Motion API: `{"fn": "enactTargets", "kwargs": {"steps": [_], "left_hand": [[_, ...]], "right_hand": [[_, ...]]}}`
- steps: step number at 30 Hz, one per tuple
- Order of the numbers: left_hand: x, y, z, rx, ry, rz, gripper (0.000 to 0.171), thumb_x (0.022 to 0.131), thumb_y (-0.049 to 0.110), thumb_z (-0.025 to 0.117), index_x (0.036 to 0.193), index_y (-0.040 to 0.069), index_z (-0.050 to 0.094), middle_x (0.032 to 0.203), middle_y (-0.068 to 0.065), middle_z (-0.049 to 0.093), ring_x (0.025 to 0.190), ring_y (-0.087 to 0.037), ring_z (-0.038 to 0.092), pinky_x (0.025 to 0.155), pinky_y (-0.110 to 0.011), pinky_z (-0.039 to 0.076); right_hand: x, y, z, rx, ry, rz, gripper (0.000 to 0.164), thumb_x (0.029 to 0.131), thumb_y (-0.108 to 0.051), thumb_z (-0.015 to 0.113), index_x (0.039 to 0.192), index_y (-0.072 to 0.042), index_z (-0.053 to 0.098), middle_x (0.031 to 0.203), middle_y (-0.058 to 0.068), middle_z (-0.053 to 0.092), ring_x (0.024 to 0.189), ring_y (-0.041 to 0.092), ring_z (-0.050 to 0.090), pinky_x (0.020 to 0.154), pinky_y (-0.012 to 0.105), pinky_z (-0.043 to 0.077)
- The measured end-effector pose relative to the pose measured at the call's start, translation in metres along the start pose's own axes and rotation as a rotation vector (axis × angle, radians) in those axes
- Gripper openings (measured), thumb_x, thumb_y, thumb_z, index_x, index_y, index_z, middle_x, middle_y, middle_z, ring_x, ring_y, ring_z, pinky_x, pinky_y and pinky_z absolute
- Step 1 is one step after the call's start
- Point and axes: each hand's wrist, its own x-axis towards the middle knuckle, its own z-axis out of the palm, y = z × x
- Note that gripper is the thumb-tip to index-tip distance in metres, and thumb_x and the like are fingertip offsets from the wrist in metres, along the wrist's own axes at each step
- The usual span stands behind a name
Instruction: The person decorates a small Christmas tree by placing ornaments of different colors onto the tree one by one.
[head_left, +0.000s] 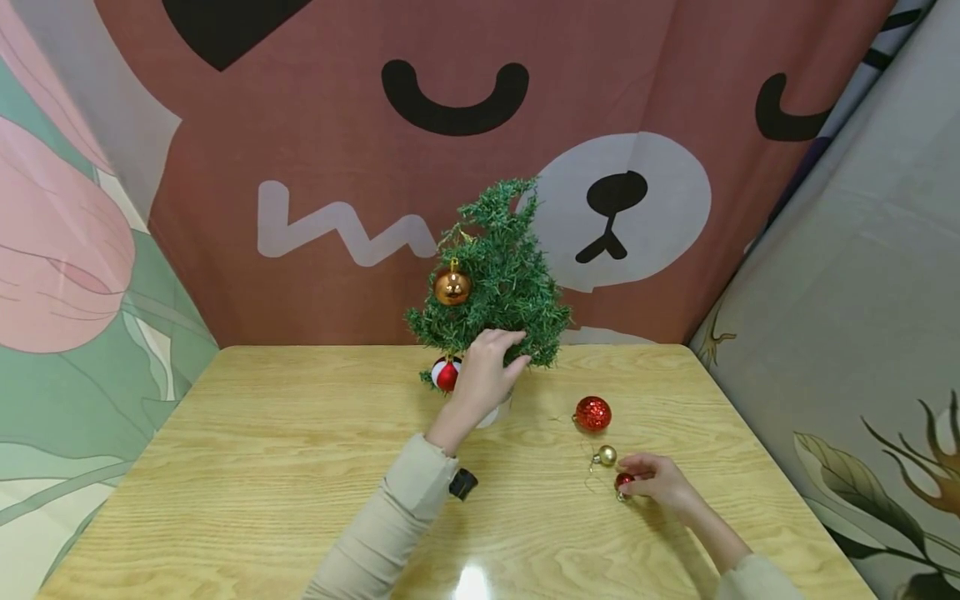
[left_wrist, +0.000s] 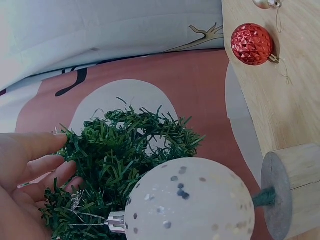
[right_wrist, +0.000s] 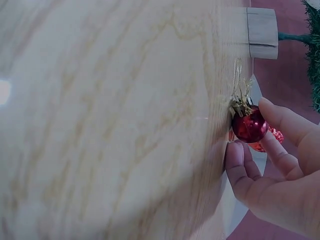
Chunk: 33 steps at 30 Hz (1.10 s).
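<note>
A small green artificial Christmas tree stands at the back of the table. My left hand is at its lower branches, thumb apart from the fingers; in the left wrist view, the fingertips touch the greenery. A white speckled bauble hangs by a thread from the branches near this hand. On the right, my right hand pinches a small dark red bauble with a gold thread loop, low over the table. Beside it lie a small gold bauble and a larger red faceted bauble.
A shiny gold bauble and a red-and-white bauble hang on the tree's left side. The tree has a wooden base. A small black object lies beside the left forearm. Patterned cloth hangs behind the table.
</note>
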Motion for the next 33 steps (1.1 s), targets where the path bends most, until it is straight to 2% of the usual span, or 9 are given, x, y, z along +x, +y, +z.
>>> {"fn": "enactTargets", "kwargs": {"steps": [7, 18, 23, 33], "left_hand": [[0.000, 0.000, -0.001, 0.008, -0.018, -0.018, 0.030, 0.080, 0.012, 0.068, 0.108, 0.003, 0.064, 0.102, -0.010, 0.063, 0.096, -0.022, 0.056, 0.078, -0.030, 0.048], [-0.001, 0.000, 0.001, -0.005, -0.026, -0.015, 0.027, 0.080, 0.011, 0.067, 0.106, 0.003, 0.065, 0.101, -0.010, 0.063, 0.095, -0.022, 0.056, 0.077, -0.030, 0.048], [0.000, 0.000, 0.001, -0.003, -0.018, -0.011, 0.027, 0.080, 0.011, 0.068, 0.105, 0.003, 0.065, 0.100, -0.009, 0.063, 0.094, -0.022, 0.056, 0.077, -0.030, 0.048], [-0.001, 0.000, 0.000, -0.009, -0.014, 0.000, 0.026, 0.079, 0.011, 0.068, 0.104, 0.002, 0.066, 0.098, -0.009, 0.064, 0.094, -0.022, 0.056, 0.077, -0.031, 0.048]], "right_hand": [[0.001, 0.001, 0.000, -0.005, -0.020, -0.009, 0.036, 0.073, 0.004, 0.068, 0.100, 0.022, 0.053, 0.090, 0.024, 0.060, 0.077, 0.016, 0.056, 0.064, 0.022, 0.047], [-0.001, -0.003, -0.005, 0.053, -0.044, 0.008, 0.036, 0.075, 0.005, 0.065, 0.102, 0.023, 0.050, 0.089, 0.020, 0.061, 0.077, 0.015, 0.057, 0.063, 0.024, 0.050], [0.000, -0.011, -0.007, 0.083, -0.069, -0.002, 0.037, 0.077, 0.003, 0.064, 0.104, 0.022, 0.048, 0.090, 0.021, 0.060, 0.078, 0.018, 0.058, 0.065, 0.027, 0.051], [0.002, -0.029, -0.004, 0.106, -0.060, -0.027, 0.038, 0.077, -0.001, 0.066, 0.105, 0.019, 0.050, 0.093, 0.022, 0.060, 0.081, 0.020, 0.059, 0.071, 0.033, 0.051]]}}
